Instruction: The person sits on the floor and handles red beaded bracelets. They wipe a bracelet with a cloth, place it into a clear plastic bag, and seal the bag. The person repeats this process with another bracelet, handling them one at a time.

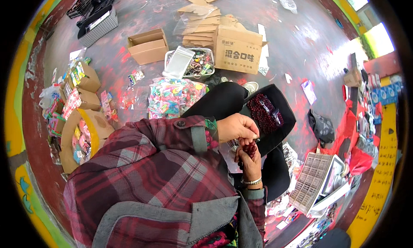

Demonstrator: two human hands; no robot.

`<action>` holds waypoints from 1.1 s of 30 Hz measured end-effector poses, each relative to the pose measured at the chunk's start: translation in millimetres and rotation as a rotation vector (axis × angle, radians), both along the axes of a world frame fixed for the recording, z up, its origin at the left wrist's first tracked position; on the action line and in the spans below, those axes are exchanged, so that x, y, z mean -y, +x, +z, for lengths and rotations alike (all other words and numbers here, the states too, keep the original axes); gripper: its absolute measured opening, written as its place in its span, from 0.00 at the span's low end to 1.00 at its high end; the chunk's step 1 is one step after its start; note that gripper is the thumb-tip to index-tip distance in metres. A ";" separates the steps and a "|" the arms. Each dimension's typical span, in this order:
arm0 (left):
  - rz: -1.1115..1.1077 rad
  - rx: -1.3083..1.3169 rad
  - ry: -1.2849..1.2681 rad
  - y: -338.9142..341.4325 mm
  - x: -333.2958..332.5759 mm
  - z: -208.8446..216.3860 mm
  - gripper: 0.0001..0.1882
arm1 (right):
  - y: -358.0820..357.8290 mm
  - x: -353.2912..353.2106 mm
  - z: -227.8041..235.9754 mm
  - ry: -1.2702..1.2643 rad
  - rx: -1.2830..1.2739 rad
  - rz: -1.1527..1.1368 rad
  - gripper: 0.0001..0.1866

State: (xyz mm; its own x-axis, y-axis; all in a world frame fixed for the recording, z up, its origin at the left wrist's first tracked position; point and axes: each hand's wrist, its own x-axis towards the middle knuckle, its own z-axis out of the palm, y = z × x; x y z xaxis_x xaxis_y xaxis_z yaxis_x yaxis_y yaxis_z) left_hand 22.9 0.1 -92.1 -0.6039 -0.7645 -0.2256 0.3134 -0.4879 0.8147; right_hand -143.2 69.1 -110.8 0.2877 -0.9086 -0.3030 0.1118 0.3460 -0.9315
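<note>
A string of dark red beads [250, 149] is bunched in my right hand [251, 163], whose fingers are closed around it. My left hand [235, 128] comes in from the left, thumb and fingertips pinched at the upper end of the beads. Exactly what lies between those fingertips is too small to see. Just beyond both hands, a black open box [285, 102] rests by my legs. Inside it is a clear plastic bag of dark red beads [263, 112]. Some clear plastic partly shows under my hands.
A pile of colourful small packets [174, 97] lies left of my legs. Farther off are a white basket [211, 54] of small items, an open cardboard box [148, 48], a printed carton [237, 50] and flattened cardboard [200, 26]. A beige slotted tray [310, 179] and black bag [322, 126] are at right.
</note>
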 end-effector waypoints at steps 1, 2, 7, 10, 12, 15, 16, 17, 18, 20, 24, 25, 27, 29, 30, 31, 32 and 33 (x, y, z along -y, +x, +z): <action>-0.010 0.033 -0.049 8.4 6.4 -1.1 0.07 | 0.2 -0.3 -1.4 0.042 0.008 -0.004 0.07; -0.020 0.067 -0.098 18.3 14.1 -3.3 0.08 | -0.3 -1.2 -3.4 0.085 0.015 -0.007 0.05; 0.599 0.289 -0.247 124.5 87.5 -69.9 0.12 | -26.2 -7.5 -32.0 0.224 0.105 -0.211 0.04; 1.078 0.461 -0.133 222.7 130.5 -156.5 0.11 | -37.1 -3.5 -39.2 0.319 0.147 -0.337 0.05; 1.089 0.617 0.010 298.5 146.5 -242.8 0.10 | -43.9 -0.2 -54.2 0.320 0.148 -0.345 0.06; 0.750 1.526 -0.067 393.9 126.4 -333.0 0.11 | -32.7 10.1 -61.9 0.394 0.150 -0.353 0.06; 0.445 1.974 -0.221 412.3 118.3 -349.0 0.12 | -32.9 10.8 -70.6 0.408 0.153 -0.340 0.06; 0.273 1.942 -0.281 393.7 126.6 -358.7 0.16 | -30.2 12.1 -65.0 0.414 0.097 -0.362 0.06; 0.112 1.902 -0.349 377.3 132.6 -362.0 0.21 | -26.6 14.0 -58.8 0.420 0.046 -0.380 0.06; 0.426 1.751 0.080 401.7 119.5 -375.0 0.24 | -23.8 18.5 -67.0 0.476 0.080 -0.339 0.06; 0.498 1.672 0.325 347.4 157.8 -342.7 0.27 | -28.3 22.1 -70.6 0.501 0.032 -0.415 0.06; 0.504 1.677 0.353 356.4 156.4 -344.1 0.28 | -27.8 25.6 -73.3 0.521 0.041 -0.404 0.06; 0.505 1.673 0.396 363.2 157.3 -342.3 0.30 | -26.8 30.6 -78.1 0.555 0.055 -0.385 0.05; 0.543 1.641 0.364 372.7 156.2 -359.4 0.30 | -26.2 32.9 -83.5 0.582 0.065 -0.367 0.05; 0.560 1.627 0.348 376.9 153.2 -362.0 0.29 | -25.5 34.0 -84.9 0.606 0.081 -0.366 0.05; 0.543 1.669 0.369 380.7 153.4 -364.3 0.31 | -24.9 34.8 -86.2 0.630 0.098 -0.365 0.04; 0.427 1.650 0.356 383.8 153.3 -366.6 0.30 | -24.6 35.5 -87.6 0.655 0.115 -0.362 0.04; 0.277 1.587 0.305 344.5 176.7 -334.0 0.30 | -26.2 33.4 -88.4 0.646 0.084 -0.426 0.04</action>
